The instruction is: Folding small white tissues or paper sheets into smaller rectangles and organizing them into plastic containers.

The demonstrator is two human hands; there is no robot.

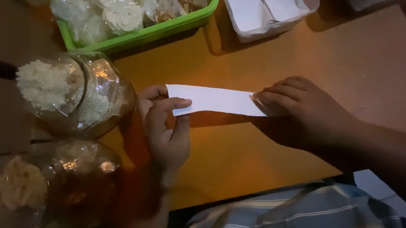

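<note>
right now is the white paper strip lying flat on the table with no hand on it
No, the left hand pinches one end of the white paper strip and the right hand presses on the other.
</note>
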